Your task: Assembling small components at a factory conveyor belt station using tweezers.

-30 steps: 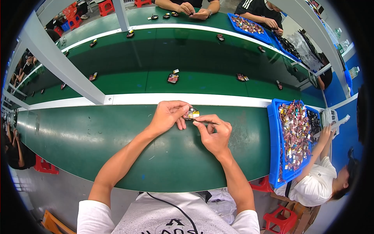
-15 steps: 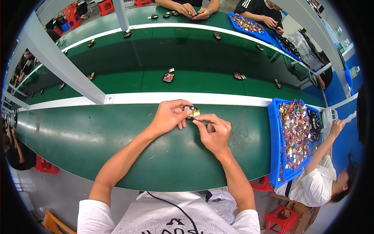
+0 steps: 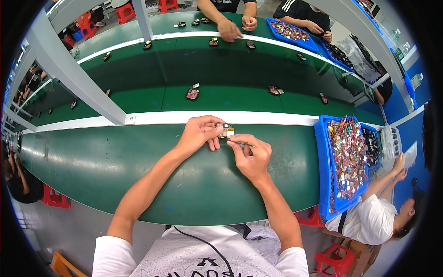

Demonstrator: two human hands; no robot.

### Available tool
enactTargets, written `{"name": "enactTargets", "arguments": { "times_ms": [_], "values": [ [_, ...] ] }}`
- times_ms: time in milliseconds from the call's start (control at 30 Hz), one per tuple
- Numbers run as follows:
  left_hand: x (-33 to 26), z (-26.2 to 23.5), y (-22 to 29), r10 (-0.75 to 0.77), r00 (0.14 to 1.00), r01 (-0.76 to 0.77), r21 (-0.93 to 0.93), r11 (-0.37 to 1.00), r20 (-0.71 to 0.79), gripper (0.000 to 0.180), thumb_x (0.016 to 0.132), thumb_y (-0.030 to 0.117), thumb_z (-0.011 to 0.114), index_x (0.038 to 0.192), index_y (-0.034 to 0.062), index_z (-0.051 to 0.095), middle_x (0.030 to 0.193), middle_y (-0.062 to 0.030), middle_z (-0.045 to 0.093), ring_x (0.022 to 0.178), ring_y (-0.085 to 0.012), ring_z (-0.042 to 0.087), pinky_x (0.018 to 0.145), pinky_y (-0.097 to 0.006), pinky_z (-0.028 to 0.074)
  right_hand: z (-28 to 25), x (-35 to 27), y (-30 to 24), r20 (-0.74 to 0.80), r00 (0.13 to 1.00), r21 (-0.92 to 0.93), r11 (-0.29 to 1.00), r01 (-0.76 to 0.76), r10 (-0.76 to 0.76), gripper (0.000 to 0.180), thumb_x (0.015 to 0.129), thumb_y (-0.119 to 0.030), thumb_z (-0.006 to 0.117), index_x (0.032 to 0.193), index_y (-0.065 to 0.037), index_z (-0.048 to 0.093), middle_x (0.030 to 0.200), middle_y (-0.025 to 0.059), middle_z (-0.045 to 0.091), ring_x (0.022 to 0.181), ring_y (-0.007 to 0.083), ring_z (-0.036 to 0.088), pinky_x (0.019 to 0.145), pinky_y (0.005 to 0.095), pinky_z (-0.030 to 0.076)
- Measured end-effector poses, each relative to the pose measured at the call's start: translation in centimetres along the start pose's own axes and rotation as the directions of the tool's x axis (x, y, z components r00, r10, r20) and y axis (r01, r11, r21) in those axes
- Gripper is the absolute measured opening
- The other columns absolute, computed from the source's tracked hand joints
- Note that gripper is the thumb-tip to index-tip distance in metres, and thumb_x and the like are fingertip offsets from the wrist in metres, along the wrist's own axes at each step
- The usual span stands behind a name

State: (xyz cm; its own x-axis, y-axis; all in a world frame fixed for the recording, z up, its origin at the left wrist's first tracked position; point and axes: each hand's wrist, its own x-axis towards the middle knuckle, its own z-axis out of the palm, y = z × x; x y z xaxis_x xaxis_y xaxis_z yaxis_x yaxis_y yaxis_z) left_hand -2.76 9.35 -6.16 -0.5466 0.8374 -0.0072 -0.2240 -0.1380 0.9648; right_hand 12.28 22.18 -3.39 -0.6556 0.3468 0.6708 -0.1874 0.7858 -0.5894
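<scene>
**Hands at the green belt, small part pinched**

Left to right. Grey frame post (image 3: 69, 69) slants across the upper left. Green belt (image 3: 92, 161) runs the full width, white rail (image 3: 277, 118) along its far edge.

Left hand (image 3: 199, 134): fingers curled, thumb and fingertips pinching a small part (image 3: 225, 131) with a yellow tag, held just above the belt near the white rail. Same spot and same grip as half a second ago.

Right hand (image 3: 251, 154): closed into a loose fist, pinching a thin metal tool (image 3: 242, 144); the tip points left and meets the small part. Both hands have hardly shifted since the earlier frames.

On the far belt, a dark assembly (image 3: 192, 93) now sits left of the hands' line; one second ago it lay nearly straight above them, so it has travelled leftward. A second one (image 3: 275, 90) has drifted left the same way.

Right side: blue bin (image 3: 323, 175) heaped with mixed small parts, touching the belt's edge. A co-worker in a white shirt (image 3: 369, 221) sits beyond it, hands raised near the bin's corner.
</scene>
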Motion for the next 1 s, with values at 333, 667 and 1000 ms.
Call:
{"name": "enactTargets", "arguments": {
  "times_ms": [333, 667, 1000],
  "values": [
    [0.1, 1.4, -0.4, 0.003, 0.994, 0.007, 0.091, 0.996, -0.108, 0.017, 0.096, 0.000, 0.065, 0.111, -0.0081, 0.064, 0.080, -0.0109, 0.070, 0.056, -0.0111, 0.064, 0.047, -0.024, 0.051, 0.8, -0.1, 0.8, -0.005, 0.979, -0.049, 0.978, 0.203, -0.204, 0.016, 0.075, 0.005, 0.081, 0.085, -0.005, 0.072, 0.078, 0.0033, 0.076, 0.045, 0.0137, 0.055, 0.047, 0.0275, 0.041],
    [1.1, -0.1, 0.3, 0.104, 0.957, -0.070, 0.129, 0.989, -0.272, 0.015, 0.095, 0.002, 0.066, 0.106, -0.0089, 0.065, 0.080, -0.0125, 0.069, 0.052, -0.0146, 0.065, 0.044, -0.027, 0.052, 0.4, 0.2, 0.9, -0.120, 0.992, 0.039, 0.999, 0.031, -0.026, 0.020, 0.076, 0.003, 0.083, 0.092, -0.007, 0.074, 0.073, 0.0019, 0.071, 0.040, 0.0058, 0.035, 0.041, 0.0242, 0.030],
    [3.6, -17.2, 1.8, 0.413, 0.609, 0.322, 0.687, 0.651, -0.677, 0.028, 0.093, 0.014, 0.070, 0.110, -0.0081, 0.065, 0.091, -0.0177, 0.069, 0.077, -0.0328, 0.072, 0.065, -0.043, 0.058, 0.5, 0.3, 0.1, -0.043, 0.997, -0.025, 0.998, 0.064, -0.065, 0.020, 0.076, -0.001, 0.084, 0.091, -0.009, 0.074, 0.060, 0.0005, 0.060, 0.040, 0.0119, 0.039, 0.043, 0.0287, 0.033]
  ]
}}
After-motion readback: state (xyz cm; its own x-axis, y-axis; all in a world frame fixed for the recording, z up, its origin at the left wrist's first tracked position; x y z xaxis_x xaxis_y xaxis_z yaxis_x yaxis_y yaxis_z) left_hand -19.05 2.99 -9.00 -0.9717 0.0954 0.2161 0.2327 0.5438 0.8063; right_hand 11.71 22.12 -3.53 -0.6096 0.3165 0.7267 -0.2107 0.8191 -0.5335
